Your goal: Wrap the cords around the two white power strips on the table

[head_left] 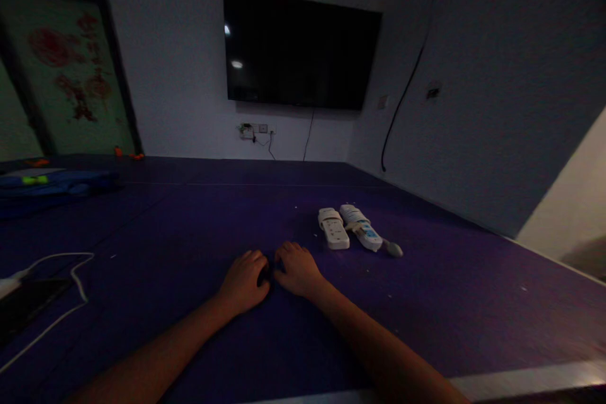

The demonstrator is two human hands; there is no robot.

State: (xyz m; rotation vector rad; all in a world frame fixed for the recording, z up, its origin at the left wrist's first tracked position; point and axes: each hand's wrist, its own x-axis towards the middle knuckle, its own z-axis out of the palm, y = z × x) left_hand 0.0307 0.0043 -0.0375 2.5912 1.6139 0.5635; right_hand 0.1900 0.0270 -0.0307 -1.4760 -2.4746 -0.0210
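My left hand [243,284] rests palm-down on the dark purple surface [189,341], its fingers slightly curved and the thumb apart. Close beside it, my right hand [298,269] lies in a similar way, with a narrow dark gap between the two. I see nothing held in either hand, though the undersides of the fingers are hidden. Just beyond my right hand are two white power strips, the left one [337,237] and the right one [372,240], each with its cord wound around its far end. The right strip bears a blue label, and a pale plug [394,249] lies beside it.
At left, a white cable [78,284] curls near a dark flat device [35,306]. A blue item [85,181] lies farther back. A television [303,50] hangs on the wall above sockets [262,129]. A black cord [402,95] runs down the right wall.
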